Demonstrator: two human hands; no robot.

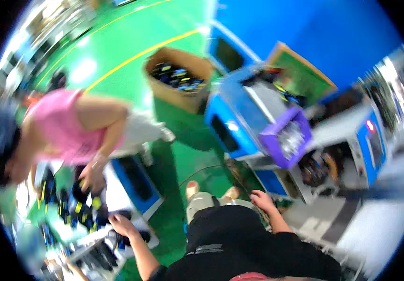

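The picture is blurred by motion. My left hand (pixel 122 225) reaches down to the left and lies on a dark part (pixel 134 238) at the edge of a white bench (pixel 117 187); whether it grips the part is unclear. My right hand (pixel 264 200) rests by my right knee with nothing in it, fingers loosely apart. My feet (pixel 211 191) stand on the green floor. A co-worker in a pink top (pixel 63 124) bends over the bench at left, one hand (pixel 92 180) among black and yellow parts (pixel 78 206).
A cardboard box (pixel 164 91) of black, blue and yellow parts stands on the green floor ahead. Blue crates (pixel 228 124) and a purple bin (pixel 274 140) of shiny metal pieces sit to the right. A cable (pixel 202 169) runs across the floor. A blue wall rises behind.
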